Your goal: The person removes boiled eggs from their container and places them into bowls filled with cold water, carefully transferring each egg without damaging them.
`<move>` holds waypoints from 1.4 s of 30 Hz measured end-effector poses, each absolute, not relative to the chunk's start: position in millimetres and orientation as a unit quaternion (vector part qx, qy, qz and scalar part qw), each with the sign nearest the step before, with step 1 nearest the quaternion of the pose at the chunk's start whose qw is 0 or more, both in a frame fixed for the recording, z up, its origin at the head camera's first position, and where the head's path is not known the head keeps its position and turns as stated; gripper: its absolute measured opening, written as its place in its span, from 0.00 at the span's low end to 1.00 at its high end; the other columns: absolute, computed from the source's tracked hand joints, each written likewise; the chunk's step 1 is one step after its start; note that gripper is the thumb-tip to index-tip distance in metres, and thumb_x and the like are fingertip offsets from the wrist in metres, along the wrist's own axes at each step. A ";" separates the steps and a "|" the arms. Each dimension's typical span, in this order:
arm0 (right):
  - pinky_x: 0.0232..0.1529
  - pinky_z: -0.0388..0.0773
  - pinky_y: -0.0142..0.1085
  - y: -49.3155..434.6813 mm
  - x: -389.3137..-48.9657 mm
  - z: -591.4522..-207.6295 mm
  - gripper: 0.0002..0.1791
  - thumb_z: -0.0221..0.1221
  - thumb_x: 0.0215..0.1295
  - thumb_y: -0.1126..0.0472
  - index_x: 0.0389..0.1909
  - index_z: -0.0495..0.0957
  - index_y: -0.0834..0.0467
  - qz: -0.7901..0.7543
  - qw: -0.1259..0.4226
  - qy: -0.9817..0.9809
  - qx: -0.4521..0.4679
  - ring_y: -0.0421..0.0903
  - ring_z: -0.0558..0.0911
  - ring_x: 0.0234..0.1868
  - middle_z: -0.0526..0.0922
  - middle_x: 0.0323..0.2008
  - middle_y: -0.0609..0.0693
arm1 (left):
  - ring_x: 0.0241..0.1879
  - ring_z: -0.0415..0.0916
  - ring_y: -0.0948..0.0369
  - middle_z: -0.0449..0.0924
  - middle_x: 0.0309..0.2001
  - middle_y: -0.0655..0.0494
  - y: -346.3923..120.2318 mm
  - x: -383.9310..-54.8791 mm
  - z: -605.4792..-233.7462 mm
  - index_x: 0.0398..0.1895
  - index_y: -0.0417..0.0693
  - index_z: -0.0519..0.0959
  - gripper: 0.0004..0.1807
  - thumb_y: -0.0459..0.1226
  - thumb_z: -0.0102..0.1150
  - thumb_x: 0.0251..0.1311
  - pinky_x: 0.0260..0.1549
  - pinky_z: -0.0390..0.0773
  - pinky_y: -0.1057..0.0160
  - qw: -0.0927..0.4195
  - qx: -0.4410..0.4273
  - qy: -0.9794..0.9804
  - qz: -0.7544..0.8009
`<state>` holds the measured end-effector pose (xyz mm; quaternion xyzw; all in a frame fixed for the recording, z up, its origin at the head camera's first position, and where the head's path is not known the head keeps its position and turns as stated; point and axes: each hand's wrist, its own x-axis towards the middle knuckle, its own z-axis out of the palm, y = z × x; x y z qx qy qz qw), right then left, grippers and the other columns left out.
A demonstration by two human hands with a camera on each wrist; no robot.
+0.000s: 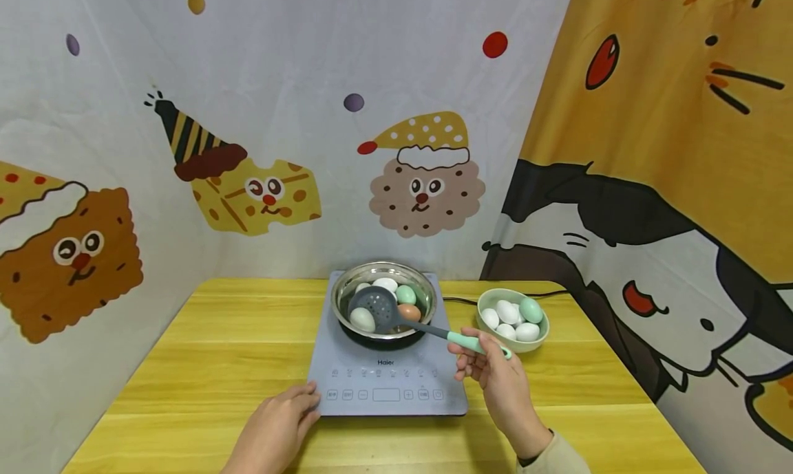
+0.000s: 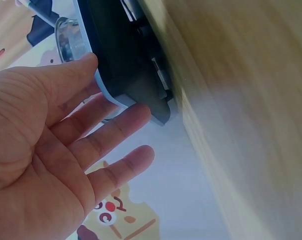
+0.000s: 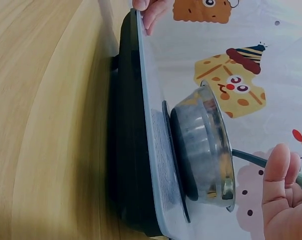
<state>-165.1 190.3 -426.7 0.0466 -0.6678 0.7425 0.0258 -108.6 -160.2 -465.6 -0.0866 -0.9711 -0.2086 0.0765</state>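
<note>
My right hand (image 1: 495, 374) pinches the mint-green handle of a slotted spoon (image 1: 376, 307). Its grey perforated head lies inside a steel pot (image 1: 339, 295), among several eggs: a pale one (image 1: 362, 319) by the near left wall, a green one (image 1: 405, 295) and a brown one (image 1: 409, 314). Beneath the pot is a grey induction cooker (image 1: 387, 381). At the cooker's near left corner, my left hand (image 1: 281, 419) touches the edge, its fingers loosely extended in the left wrist view. From the side, the right wrist view shows the pot (image 3: 200, 145) standing upright.
A light green bowl (image 1: 526, 343) of white eggs and one green egg (image 1: 531, 309) stands right of the cooker on the wooden table (image 1: 248, 336). A black cord (image 1: 460, 300) runs behind the bowl. Cartoon-printed cloth (image 1: 279, 68) hangs behind and at the sides.
</note>
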 end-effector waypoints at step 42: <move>0.42 0.90 0.33 211.4 -165.8 -393.8 0.25 0.40 0.90 0.46 0.56 0.82 0.56 0.807 0.028 -0.590 0.014 0.41 0.88 0.39 0.94 0.43 0.51 | 0.57 0.88 0.49 0.89 0.59 0.51 -160.2 -108.8 -465.7 0.51 0.45 0.91 0.14 0.37 0.76 0.63 0.59 0.86 0.44 0.082 -0.091 -0.972 -0.203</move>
